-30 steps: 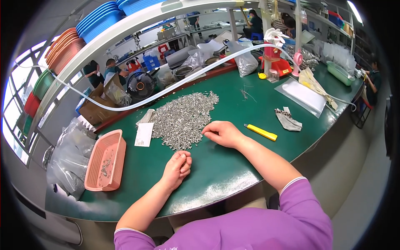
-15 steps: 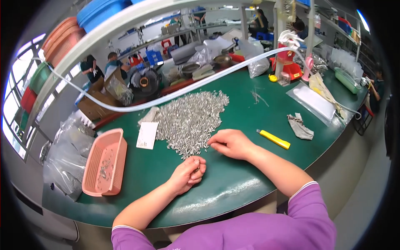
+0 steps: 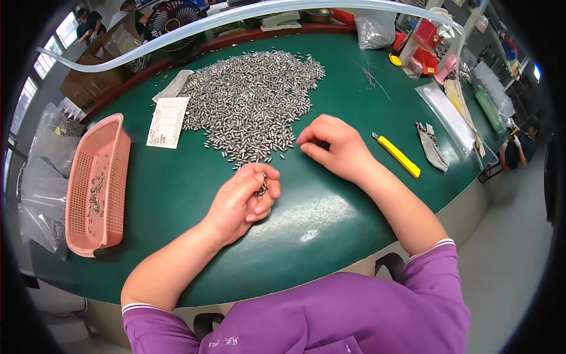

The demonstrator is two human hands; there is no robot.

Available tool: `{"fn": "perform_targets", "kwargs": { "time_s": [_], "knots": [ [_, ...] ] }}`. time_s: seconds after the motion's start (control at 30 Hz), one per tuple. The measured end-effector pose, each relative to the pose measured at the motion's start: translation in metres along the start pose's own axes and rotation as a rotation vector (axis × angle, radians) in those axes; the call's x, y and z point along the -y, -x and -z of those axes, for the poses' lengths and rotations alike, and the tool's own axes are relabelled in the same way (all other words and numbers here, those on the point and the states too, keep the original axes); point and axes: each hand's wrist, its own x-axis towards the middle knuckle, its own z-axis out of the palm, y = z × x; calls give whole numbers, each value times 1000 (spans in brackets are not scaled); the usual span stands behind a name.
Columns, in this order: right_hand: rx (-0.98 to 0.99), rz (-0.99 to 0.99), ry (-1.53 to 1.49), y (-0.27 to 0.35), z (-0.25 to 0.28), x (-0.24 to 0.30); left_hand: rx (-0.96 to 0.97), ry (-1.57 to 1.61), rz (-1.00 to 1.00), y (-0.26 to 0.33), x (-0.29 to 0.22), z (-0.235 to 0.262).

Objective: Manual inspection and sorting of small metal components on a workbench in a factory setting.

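A broad pile of small silvery metal pins lies on the green tabletop in front of me. My left hand is closed around several of these pins, which show between its thumb and curled fingers, just below the pile's near tip. To the right of that tip, my right hand rests low over the table with its fingers bent and the thumb close to the fingertips. Anything between those fingertips is too small or hidden to make out. A single loose pin lies between the two hands.
A pink plastic basket with some pins inside stands at the left, beside clear bags. A written card touches the pile. To the right lie a yellow utility knife and a grey cloth piece. A pale hose arches across the back.
The view has tilted down and come closer to the table. My left hand has turned, showing more of the pins in it. My right hand stays beside the pile's right edge.
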Motion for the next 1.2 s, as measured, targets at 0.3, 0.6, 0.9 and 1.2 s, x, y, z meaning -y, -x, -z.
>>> {"fn": "perform_targets", "kwargs": {
  "time_s": [0.3, 0.6, 0.9, 1.2],
  "knots": [
    [19, 88, 277, -3, -11, 8, -46, -64, -30, -1, 1, -3],
    [146, -201, -228, -4, -6, 42, -110, -92, 47, -3, 2, -1],
    [195, -248, -552, 4, -13, 48, -96, -79, 67, -1, 0, -2],
    [58, 81, 59, -2, -12, 20, -109, -39, 58, -3, 0, -2]
  ]
}}
